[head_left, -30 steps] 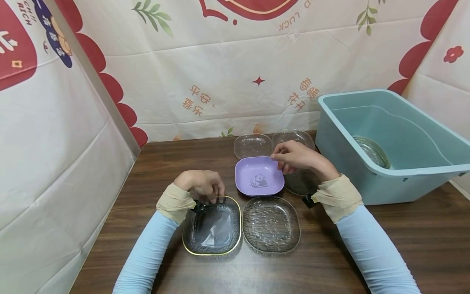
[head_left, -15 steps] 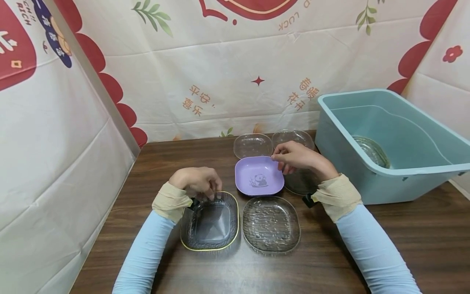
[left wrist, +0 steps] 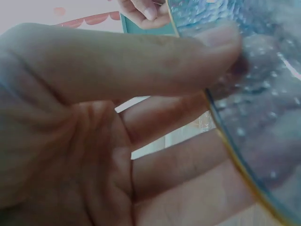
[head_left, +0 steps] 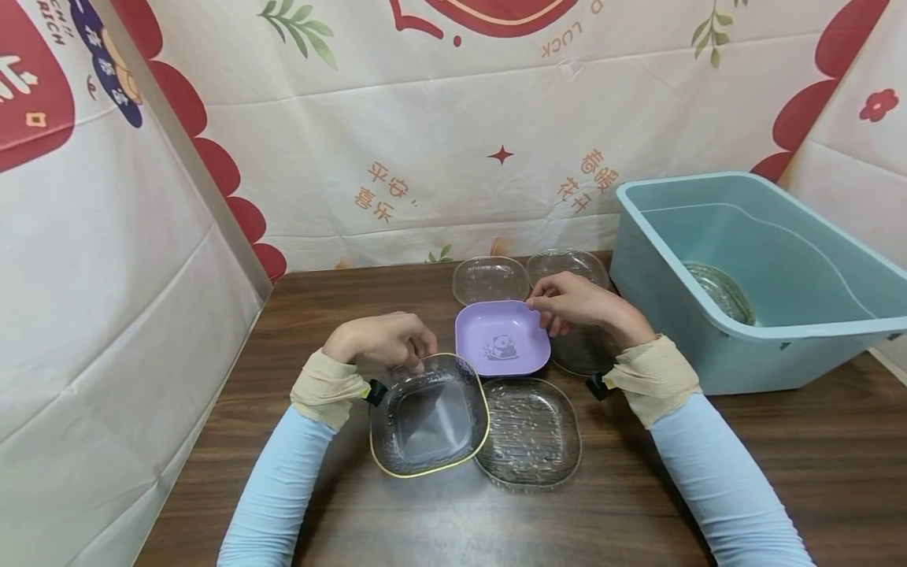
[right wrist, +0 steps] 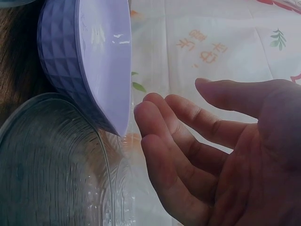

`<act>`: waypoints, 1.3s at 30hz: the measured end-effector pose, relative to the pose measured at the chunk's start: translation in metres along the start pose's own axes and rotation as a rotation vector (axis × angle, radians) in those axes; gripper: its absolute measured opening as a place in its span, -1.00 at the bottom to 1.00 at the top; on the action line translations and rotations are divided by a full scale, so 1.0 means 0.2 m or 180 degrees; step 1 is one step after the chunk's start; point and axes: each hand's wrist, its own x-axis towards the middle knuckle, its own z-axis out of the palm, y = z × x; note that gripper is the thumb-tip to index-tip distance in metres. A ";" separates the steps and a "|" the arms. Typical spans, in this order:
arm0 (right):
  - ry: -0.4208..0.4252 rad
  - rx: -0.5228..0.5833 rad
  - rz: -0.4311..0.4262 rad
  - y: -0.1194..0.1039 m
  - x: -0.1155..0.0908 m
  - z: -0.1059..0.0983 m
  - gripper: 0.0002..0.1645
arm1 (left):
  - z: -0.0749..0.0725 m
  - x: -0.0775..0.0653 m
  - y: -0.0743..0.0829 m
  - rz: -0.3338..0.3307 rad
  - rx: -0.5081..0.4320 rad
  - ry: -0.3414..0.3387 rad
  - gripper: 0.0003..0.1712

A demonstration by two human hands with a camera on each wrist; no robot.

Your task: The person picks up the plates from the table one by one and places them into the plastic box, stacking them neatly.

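Note:
My left hand (head_left: 385, 339) pinches the far edge of a clear, gold-rimmed square glass plate (head_left: 434, 421), thumb on top and fingers beneath. The left wrist view shows the thumb over the gold rim (left wrist: 230, 141). This plate is tilted and overlaps the left edge of a ribbed clear plate (head_left: 538, 441) in the head view. My right hand (head_left: 584, 303) hovers by the far right corner of a purple plate (head_left: 482, 331) with a panda print. In the right wrist view its fingers are loosely bent, apart from the purple plate (right wrist: 106, 61), and hold nothing.
A light blue bin (head_left: 673, 354) stands at the right with a glass dish (head_left: 719, 291) inside. Two clear plates lie at the back, one a shallow clear plate (head_left: 489, 281). A dark glass plate (head_left: 584, 354) lies partly under my right hand. A printed cloth (head_left: 453, 134) hangs behind the table.
My left hand has lifted and tilted the gold-rimmed plate, moving it up and to the right over the ribbed plate's edge. The right hand stays almost where it was.

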 end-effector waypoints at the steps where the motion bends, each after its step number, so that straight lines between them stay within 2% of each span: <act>1: 0.0006 0.0000 0.0004 0.00 0.00 0.00 -0.64 | 0.00 0.00 0.00 -0.0003 -0.0058 0.0012 -0.78; 4: 0.0011 -0.0003 0.0009 0.01 0.00 0.00 -0.64 | 0.00 0.01 0.01 0.0038 -0.0117 0.0074 -0.83; 10: 0.0005 -0.0028 -0.0003 0.02 0.01 0.00 -0.64 | 0.00 0.03 0.01 0.0192 0.0001 0.0261 -0.91; 20: -0.0031 0.0021 -0.0045 0.02 0.00 -0.01 -0.66 | 0.02 0.07 0.00 0.0141 -0.0144 0.0715 -0.89; 23: -0.0029 0.0034 -0.0054 0.02 0.00 -0.01 -0.65 | 0.03 0.09 0.01 0.0088 -0.0299 0.0865 -0.91; 30: 0.0008 0.0086 -0.0031 0.03 0.00 -0.02 -0.62 | 0.07 0.12 0.03 -0.0077 -0.1050 0.1063 -0.88; 37: 0.0254 0.0429 0.0128 0.03 0.00 -0.03 -0.23 | 0.09 0.16 0.09 -0.0339 -0.1515 0.1473 -0.81; 39: 0.0298 0.0543 0.0178 0.02 0.00 -0.02 -0.18 | 0.10 0.18 0.09 -0.0389 -0.1613 0.1596 -0.80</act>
